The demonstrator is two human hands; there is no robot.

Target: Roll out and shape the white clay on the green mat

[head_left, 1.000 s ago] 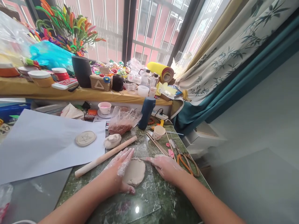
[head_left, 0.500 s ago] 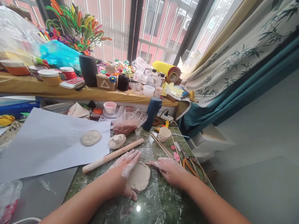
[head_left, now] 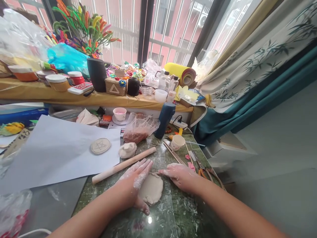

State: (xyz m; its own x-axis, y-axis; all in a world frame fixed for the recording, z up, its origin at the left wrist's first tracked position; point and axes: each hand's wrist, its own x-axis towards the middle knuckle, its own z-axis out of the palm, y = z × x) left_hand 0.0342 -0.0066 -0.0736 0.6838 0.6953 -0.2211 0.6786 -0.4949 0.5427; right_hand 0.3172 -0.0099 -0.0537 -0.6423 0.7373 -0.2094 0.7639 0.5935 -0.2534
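Observation:
A flattened round slab of pale clay (head_left: 151, 190) lies on the green marbled tabletop, its edge uneven. Along its left side rests my left hand (head_left: 135, 180), powdered white, with the fingers stretched out and the thumb apart near the lower rim. My right hand (head_left: 182, 177) is at the slab's upper right, fingers bunched and pointing left. Something thin seems to run from those fingertips to the clay's top edge, too small to name. Just beyond my left hand lies a wooden rolling pin (head_left: 123, 165), and behind that a lump of white clay (head_left: 127, 150).
On a white sheet (head_left: 61, 155) at left sits a clay disc (head_left: 100, 146) marked with a star. Further back stand a bagged brown mass (head_left: 135, 134), a dark blue bottle (head_left: 165, 120) and a paper cup (head_left: 177, 142). Sticks and orange-handled pliers (head_left: 204, 173) lie at right.
The whole view has shifted slightly, so the scene sits a little further right. Both hands keep nearly the same places around the clay slab.

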